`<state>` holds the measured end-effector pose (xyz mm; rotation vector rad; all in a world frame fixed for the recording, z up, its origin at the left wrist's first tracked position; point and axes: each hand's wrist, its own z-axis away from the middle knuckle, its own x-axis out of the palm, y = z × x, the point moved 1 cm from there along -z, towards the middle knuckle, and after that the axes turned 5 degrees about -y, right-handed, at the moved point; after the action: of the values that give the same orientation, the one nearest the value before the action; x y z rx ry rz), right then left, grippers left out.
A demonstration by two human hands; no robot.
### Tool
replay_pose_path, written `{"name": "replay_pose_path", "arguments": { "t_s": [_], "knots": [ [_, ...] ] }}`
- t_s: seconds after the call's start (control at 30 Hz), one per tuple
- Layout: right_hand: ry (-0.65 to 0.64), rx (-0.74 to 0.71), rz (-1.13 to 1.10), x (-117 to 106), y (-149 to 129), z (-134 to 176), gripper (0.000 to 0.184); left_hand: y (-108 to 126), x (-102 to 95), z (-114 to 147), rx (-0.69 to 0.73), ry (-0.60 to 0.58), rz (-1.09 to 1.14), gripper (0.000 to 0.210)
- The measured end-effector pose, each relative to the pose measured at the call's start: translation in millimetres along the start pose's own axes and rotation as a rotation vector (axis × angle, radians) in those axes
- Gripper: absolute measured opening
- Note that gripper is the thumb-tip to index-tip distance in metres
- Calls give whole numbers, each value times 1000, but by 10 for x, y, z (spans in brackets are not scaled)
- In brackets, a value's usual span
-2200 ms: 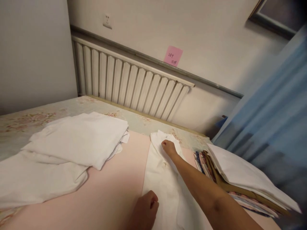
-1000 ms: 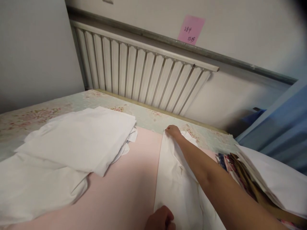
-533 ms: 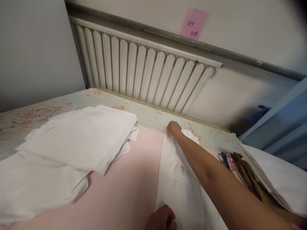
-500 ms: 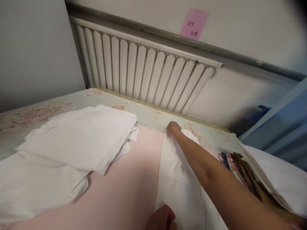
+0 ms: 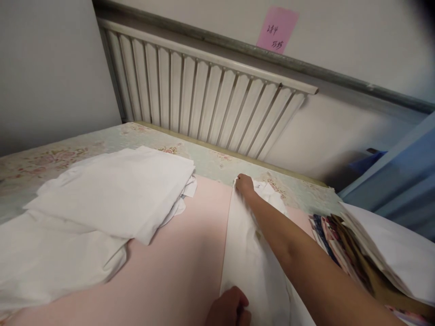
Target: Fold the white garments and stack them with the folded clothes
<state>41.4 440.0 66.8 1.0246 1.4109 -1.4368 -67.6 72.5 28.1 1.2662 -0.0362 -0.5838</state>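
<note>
A white garment [image 5: 239, 249], folded into a long strip, lies on a pink cloth [image 5: 190, 235]. At its far left corner my right hand [image 5: 245, 184] is closed, with the fingertips pinching the edge. My right forearm crosses over the garment and hides part of it. My left hand [image 5: 229, 307] is curled at the near left edge, thumb and fingers bent onto the fabric; its lower part is cut off by the frame. A small brownish spot [image 5: 258, 235] shows on the garment beside my forearm.
White cloths [image 5: 112, 190] lie in a loose pile at left. Folded coloured fabrics [image 5: 353, 258] under a white sheet [image 5: 390, 249] are stacked at right. A floral tablecloth [image 5: 210, 158] covers the table; behind it are a radiator [image 5: 204, 90] and a blue curtain [image 5: 401, 172].
My right hand still grips the far corner, and the white garment near it lies a little flatter. My left hand has barely moved. The view has shifted slightly.
</note>
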Motion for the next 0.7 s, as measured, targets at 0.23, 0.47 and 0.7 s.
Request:
{"name": "replay_pose_path", "arguments": {
  "t_s": [0.23, 0.47, 0.7],
  "knots": [
    [-58, -62, -199, -104, 148, 23, 36, 47, -4, 21, -14, -10, 39, 6],
    [22, -24, -349, -560, 653, 301, 25, 83, 8, 39, -18, -11, 166, 0],
    [56, 21, -446, -898, 1228, 1072, 20, 135, 4, 66, -20, 15, 245, 3]
  ]
}}
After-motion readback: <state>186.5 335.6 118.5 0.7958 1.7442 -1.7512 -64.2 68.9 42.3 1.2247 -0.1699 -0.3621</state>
